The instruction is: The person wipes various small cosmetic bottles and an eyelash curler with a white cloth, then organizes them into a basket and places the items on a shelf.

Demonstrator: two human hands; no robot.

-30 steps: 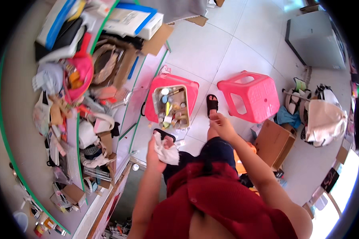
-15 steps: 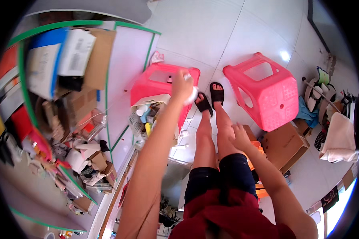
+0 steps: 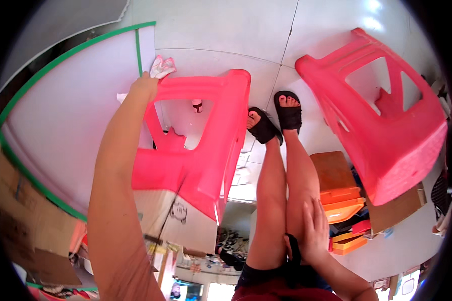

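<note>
My left hand [image 3: 144, 89] reaches out past the far left corner of a pink plastic stool [image 3: 201, 165], beside a white panel [image 3: 80, 100] with green edging. Its fingers are closed, and a bit of white cloth or tissue [image 3: 121, 97] shows at its left side against the panel. Just beyond the hand lies a crumpled white-and-pink cloth [image 3: 162, 66]. My right hand [image 3: 314, 232] rests on my right knee, fingers stretched out, holding nothing.
To the right a second pink stool [image 3: 386, 135] lies on its side. Below it are an orange bin [image 3: 341, 200] and a cardboard piece [image 3: 399, 208]. A small dark-and-white bottle [image 3: 197, 106] shows through the left stool's opening. Cardboard boxes [image 3: 20, 200] are at lower left.
My left hand has moved left, from above the stool to the white panel, with the white cloth. My right hand has settled flat on my knee. The whole view has shifted closer and lower.
</note>
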